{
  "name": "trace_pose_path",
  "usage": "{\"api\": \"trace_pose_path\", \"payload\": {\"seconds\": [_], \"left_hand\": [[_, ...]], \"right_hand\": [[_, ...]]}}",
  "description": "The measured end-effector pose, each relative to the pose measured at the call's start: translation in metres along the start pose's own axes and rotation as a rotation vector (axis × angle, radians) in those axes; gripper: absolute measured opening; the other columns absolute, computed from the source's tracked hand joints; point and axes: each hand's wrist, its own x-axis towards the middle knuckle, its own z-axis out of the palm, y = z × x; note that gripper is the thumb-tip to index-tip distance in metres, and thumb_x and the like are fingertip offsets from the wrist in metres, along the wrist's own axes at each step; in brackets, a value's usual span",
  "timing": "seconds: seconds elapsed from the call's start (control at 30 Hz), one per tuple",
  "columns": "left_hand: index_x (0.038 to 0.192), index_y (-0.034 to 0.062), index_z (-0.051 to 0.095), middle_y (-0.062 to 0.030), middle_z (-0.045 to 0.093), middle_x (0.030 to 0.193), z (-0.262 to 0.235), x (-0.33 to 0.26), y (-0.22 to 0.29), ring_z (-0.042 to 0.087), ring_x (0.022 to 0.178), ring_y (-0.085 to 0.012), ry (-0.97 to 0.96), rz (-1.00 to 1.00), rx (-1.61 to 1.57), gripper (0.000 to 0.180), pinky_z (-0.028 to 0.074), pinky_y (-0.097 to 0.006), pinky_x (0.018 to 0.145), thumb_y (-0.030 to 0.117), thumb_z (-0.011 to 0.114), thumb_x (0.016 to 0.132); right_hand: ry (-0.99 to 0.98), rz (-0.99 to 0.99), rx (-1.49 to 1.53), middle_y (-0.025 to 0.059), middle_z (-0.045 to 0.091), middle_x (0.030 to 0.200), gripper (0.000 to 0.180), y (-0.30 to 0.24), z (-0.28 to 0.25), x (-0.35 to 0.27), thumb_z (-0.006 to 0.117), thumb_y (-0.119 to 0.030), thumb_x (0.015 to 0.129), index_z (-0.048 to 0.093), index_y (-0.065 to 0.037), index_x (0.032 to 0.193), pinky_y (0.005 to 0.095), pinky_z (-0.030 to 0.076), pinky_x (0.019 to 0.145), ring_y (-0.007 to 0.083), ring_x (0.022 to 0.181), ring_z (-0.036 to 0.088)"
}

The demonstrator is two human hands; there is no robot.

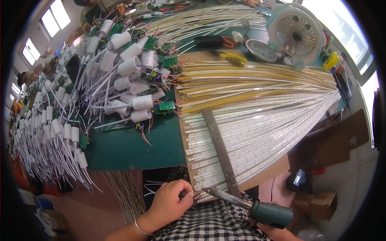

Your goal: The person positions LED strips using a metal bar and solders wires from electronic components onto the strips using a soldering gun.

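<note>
left hand point(171, 203) curled, fingertips together beside the near ends of the white strips point(261, 130), anything pinched too small to tell; right hand point(270, 231) wrapped around a soldering iron point(271, 214). strips lie fanned on cardboard point(268, 175) under a dark bar point(220, 148).

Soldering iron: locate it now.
Low in the head view, right of centre, the soldering iron is in the right hand, its tip near the left hand.

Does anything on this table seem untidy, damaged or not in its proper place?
Nothing looks clearly spilled or broken. The white caps lie in a jumbled pile, facing different ways. The brown bar lies slanted across the white strips and looks stained, though it may be placed so on purpose.
</note>
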Motion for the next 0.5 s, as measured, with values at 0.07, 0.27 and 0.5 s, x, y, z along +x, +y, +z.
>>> {"api": "trace_pose_path", "payload": {"seconds": [0.07, 0.27, 0.5], "left_hand": [[0.082, 0.0032, 0.057, -0.0091, 0.06, 0.073, 0.0, 0.0, 0.001, 0.057, 0.066, -0.023, 0.009, 0.011, -0.007, 0.01, 0.045, -0.032, 0.061, 0.011, 0.062, 0.078], [0.082, 0.001, 0.057, -0.0078, 0.06, 0.069, -0.004, 0.0, 0.003, 0.057, 0.061, -0.0166, -0.032, -0.018, -0.061, 0.01, 0.045, -0.028, 0.057, 0.008, 0.062, 0.078], [0.081, -0.0009, 0.057, -0.007, 0.061, 0.067, -0.003, 0.006, 0.007, 0.058, 0.059, -0.0124, -0.056, -0.1, -0.092, 0.01, 0.046, -0.025, 0.056, 0.005, 0.062, 0.076]], "right_hand": [[0.005, -0.017, 0.016, 0.0128, 0.055, 0.11, 0.047, -0.001, 0.0, 0.001, 0.069, -0.009, 0.078, 0.049, -0.002, 0.119, 0.036, 0.041, 0.089, 0.0252, 0.101, 0.053], [-0.094, -0.026, -0.456, 0.0141, 0.055, 0.11, 0.042, 0.126, 0.003, -0.042, 0.069, -0.009, 0.078, 0.052, -0.002, 0.116, 0.0366, 0.042, 0.088, 0.0274, 0.101, 0.053], [-0.004, -0.042, -0.376, 0.014, 0.057, 0.105, 0.044, -0.01, -0.003, 0.0, 0.071, -0.01, 0.075, 0.052, -0.001, 0.115, 0.0353, 0.044, 0.085, 0.0272, 0.097, 0.056]]}}
